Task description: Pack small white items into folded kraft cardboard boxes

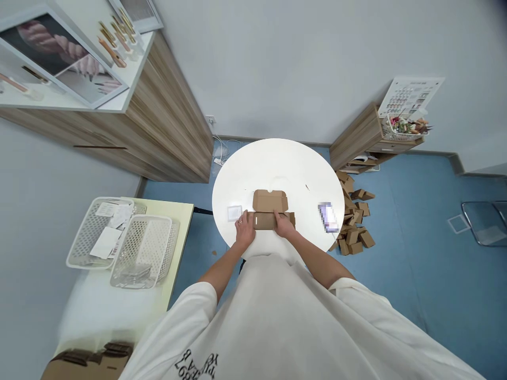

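Observation:
A brown cardboard box (264, 221), partly folded with its lid flap standing away from me, lies on the round white table (273, 163). At its left end, my left hand (245, 230) grips the side with fingers bent over the edge. My right hand (283, 225) holds the right end, thumb and fingers on the cardboard near a side flap. Left of the box is a small white square item (234, 213). To the right rests a phone-like object (328, 217), its surface pixelated.
Many small cardboard boxes (354, 221) are heaped on the blue floor right of the table. White plastic baskets (168, 253) with papers and packets stand on a side table at left, with flat cardboard (91, 364) at the lower left. A wooden cabinet (170, 105) rises behind.

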### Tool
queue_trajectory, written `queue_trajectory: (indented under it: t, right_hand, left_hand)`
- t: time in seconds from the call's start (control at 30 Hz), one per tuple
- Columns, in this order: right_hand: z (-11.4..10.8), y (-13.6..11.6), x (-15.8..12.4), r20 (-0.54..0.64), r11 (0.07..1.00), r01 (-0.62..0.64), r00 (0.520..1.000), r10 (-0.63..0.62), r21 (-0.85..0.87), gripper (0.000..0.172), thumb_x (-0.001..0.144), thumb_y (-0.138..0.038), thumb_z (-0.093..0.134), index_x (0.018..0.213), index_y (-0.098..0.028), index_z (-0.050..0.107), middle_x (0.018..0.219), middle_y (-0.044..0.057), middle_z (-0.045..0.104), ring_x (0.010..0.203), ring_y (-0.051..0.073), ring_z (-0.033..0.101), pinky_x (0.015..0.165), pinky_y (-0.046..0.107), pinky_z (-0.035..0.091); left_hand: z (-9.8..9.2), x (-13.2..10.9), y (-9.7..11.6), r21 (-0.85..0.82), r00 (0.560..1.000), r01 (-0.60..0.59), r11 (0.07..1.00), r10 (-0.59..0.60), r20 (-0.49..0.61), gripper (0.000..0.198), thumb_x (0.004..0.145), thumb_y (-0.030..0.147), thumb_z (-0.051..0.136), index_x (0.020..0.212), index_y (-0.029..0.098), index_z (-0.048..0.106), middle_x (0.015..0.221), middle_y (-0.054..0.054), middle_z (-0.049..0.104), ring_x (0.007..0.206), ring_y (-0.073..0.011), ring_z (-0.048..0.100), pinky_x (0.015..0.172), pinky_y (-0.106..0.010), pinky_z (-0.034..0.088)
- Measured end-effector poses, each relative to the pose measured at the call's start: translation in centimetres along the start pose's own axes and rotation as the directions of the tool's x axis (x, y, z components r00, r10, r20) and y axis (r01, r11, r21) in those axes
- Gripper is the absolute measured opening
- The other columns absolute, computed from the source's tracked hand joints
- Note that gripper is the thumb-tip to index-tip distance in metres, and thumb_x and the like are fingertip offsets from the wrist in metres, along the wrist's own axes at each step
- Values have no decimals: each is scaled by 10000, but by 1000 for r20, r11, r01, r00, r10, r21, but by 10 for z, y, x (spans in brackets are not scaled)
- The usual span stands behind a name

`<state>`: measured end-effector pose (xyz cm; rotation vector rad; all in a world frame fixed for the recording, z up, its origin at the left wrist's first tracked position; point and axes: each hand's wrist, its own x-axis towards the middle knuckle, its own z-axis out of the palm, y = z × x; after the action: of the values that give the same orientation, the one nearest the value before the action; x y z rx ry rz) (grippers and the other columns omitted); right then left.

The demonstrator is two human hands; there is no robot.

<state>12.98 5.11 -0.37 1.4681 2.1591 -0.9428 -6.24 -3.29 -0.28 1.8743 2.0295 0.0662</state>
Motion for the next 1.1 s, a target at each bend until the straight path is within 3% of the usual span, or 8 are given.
queue_trajectory:
  t: [0.1,0.27,0.37,0.5,0.63,0.83,1.1]
  right_hand:
    - [2,1,1,-8,1000,1,1000,-1,-2,978,882,-251,629,1619,-184,-11,1380,194,557,1168,319,563,858,350,444]
    - [5,4,2,6,1000,5,1000,-5,-1,1016,871,-266,652,1618,-180,-32,1396,194,542,1201,314,544,875,344,439]
    - [6,4,2,2,1000,9,1000,-9,8,1025,868,-262,648,1618,-184,-46,1415,190,528,1216,314,535,875,346,443]
    - [5,4,1,2,1000,9,1000,-9,8,1025,865,-266,649,1619,-184,-40,1445,189,506,1273,326,492,892,352,441]
    - [3,2,0,19,1000,0,1000,0,-2,1056,861,-281,658,1614,-156,-71,1449,205,500,1277,328,488,912,355,439]
    - [3,1,0,74,999,-31,997,33,-30,1147,843,-305,689,1593,-174,-168,1456,197,490,1260,320,508,893,342,450]
    - [-1,-1,2,84,999,-35,996,38,-38,1139,860,-299,671,1584,-156,-195,1403,209,531,1220,319,537,894,353,447]
  left_hand:
    - [0,-6,-12,-47,984,177,983,-178,-4,715,843,156,518,1521,220,300,1538,-194,341,1315,-344,434,1019,-480,381]
    - [5,6,-14,-44,963,245,969,-237,131,535,913,248,519,1437,240,412,1372,-171,479,1247,-324,479,996,-462,396]
    - [6,11,-9,-39,962,214,976,-204,183,435,942,213,466,1376,226,451,1319,-156,498,1167,-287,554,953,-409,435]
    - [4,7,0,-97,981,94,991,-75,181,536,941,162,420,1466,232,335,1341,-155,479,953,-228,651,828,-348,492]
    - [8,0,7,-200,992,-38,979,61,112,692,947,286,485,1552,229,154,1403,-171,438,1094,-275,624,910,-395,497]
    - [20,-1,0,-260,987,-84,962,116,108,425,914,283,542,1334,228,507,1511,-144,341,1201,-287,560,1020,-432,465]
    - [16,8,-2,-65,964,-92,994,105,243,529,879,196,539,1402,260,495,1379,-145,440,1147,-293,545,954,-415,439]
